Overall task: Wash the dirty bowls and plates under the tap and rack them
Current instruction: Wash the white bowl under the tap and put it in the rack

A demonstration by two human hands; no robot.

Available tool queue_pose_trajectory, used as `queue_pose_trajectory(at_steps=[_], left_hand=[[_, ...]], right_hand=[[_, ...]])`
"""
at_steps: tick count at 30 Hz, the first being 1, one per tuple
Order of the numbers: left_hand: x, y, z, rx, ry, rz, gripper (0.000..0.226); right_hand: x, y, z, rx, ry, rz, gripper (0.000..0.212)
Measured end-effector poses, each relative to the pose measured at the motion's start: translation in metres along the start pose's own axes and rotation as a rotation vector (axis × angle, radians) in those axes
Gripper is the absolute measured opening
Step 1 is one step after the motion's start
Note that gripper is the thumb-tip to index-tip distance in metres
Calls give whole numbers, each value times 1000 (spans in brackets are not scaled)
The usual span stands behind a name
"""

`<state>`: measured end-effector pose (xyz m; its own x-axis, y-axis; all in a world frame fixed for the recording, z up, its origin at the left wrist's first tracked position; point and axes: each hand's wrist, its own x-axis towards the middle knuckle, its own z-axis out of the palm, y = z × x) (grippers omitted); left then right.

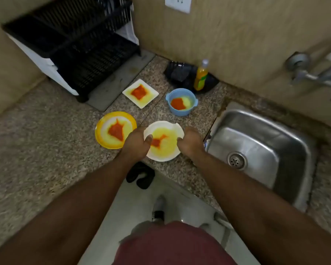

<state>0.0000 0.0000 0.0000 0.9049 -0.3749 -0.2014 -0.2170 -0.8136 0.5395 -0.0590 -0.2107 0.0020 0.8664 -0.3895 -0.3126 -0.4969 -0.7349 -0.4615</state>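
Note:
A round white plate (166, 148) smeared yellow and red lies on the granite counter (46, 150) near its front edge. My left hand (138, 142) grips its left rim, thumb over the edge. My right hand (189, 142) grips its right rim. To the left lies a yellow-rimmed plate (115, 130) with red sauce. Behind are a square white plate (140, 93) and a blue bowl (181, 104), both dirty. The steel sink (256, 146) is at the right, with the tap (317, 76) on the wall above it. A black dish rack (78, 46) stands at the back left.
A bottle of orange liquid (201, 75) stands by a black holder (180, 73) against the wall behind the bowl. A grey mat (120, 81) lies under the rack. The counter's front edge runs just below the white plate; floor and dark slippers (140, 175) show beneath.

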Motion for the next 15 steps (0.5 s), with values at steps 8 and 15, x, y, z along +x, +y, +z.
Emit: queue_pose_trajectory(at_steps=[8,15], left_hand=[[18,-1,10,-165,-21,-221,49],[47,41,3,-478,-57,-266,66]], right_hand=[[5,4,17,416,-229,337,24],[-5,35,-27,832,-114,408,37]])
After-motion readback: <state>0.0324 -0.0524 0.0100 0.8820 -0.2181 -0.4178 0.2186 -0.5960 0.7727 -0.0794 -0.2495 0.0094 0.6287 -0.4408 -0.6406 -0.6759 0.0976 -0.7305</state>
